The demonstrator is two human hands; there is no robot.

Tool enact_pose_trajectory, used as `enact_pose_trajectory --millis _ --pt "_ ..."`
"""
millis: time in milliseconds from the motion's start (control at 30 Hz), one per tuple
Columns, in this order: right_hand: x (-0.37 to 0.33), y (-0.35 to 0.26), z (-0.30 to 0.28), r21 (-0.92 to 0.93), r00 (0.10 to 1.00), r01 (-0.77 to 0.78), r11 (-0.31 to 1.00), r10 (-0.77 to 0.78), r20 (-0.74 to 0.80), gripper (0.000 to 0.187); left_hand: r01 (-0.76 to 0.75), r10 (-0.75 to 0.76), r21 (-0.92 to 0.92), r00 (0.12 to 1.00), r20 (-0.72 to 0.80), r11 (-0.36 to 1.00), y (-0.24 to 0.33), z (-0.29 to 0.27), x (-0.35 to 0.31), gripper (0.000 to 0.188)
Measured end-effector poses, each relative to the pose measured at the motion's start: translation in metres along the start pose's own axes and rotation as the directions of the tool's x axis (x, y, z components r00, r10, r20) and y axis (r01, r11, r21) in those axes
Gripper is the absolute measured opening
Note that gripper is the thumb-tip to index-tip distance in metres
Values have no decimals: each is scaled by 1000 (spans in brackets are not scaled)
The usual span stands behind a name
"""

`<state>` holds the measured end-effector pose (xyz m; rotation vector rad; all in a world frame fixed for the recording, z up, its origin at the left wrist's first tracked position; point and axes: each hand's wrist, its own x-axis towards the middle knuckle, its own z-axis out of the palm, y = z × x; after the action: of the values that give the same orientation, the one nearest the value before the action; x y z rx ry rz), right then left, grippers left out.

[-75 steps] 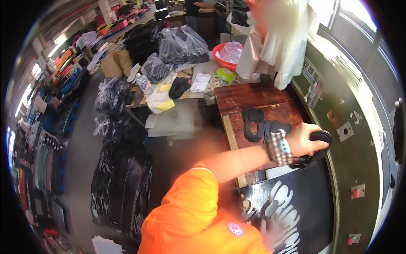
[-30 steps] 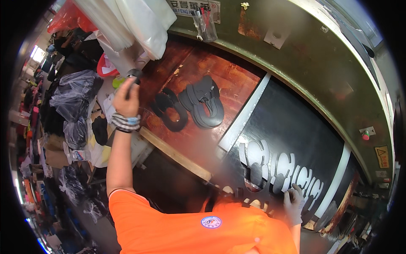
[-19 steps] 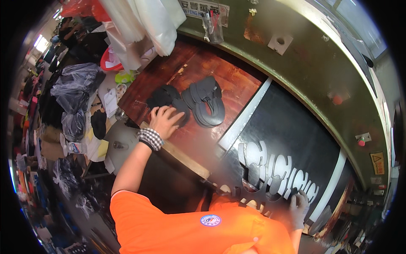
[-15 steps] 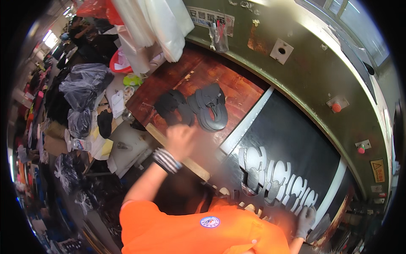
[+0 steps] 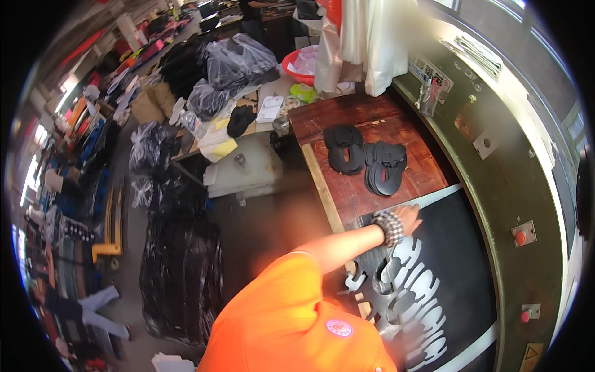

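My left hand (image 5: 409, 218), with a checked band at the wrist, rests at the upper left part of a black sheet (image 5: 455, 239). Its fingers look apart, and nothing shows in them. Below the hand, a row of pale curved cut-out shapes (image 5: 421, 291) runs along the sheet's near side. Beyond the hand, two stacks of black cut pieces with oval openings, a left stack (image 5: 344, 149) and a right stack (image 5: 385, 168), lie on a reddish-brown wooden board (image 5: 427, 158). My right hand is out of view.
A green machine beam (image 5: 489, 180) with red buttons arches along the right. At the back left stand bagged goods (image 5: 238, 62), a red basin (image 5: 300, 65) and papers. Black-wrapped bundles (image 5: 180, 273) stand on the floor to the left, with a person (image 5: 80, 310) beyond.
My left hand has moved right, from beside the wooden board to the black sheet. The view has turned, and my gloved right hand has left it. The stacks stay on the board.
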<state>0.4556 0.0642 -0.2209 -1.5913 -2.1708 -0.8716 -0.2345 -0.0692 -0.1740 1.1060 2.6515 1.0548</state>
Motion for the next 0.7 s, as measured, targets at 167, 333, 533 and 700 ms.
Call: enact_pose_trajectory --millis 167,333,533,700 --pt "0 25 29 -42 941 145 989 -151 -302 55 87 -82 33 989 -124 996 3 39 19 32" --pt "-13 27 32 140 991 -108 984 118 -59 66 42 -42 5 998 36 999 -6 29 -12 33" --pt "24 14 -15 471 647 -760 447 461 607 71 -66 66 322 998 11 944 -6 17 -43 37" --pt "72 -64 -98 641 664 -732 230 449 598 74 -93 106 309 994 -23 946 0 20 -48 39"
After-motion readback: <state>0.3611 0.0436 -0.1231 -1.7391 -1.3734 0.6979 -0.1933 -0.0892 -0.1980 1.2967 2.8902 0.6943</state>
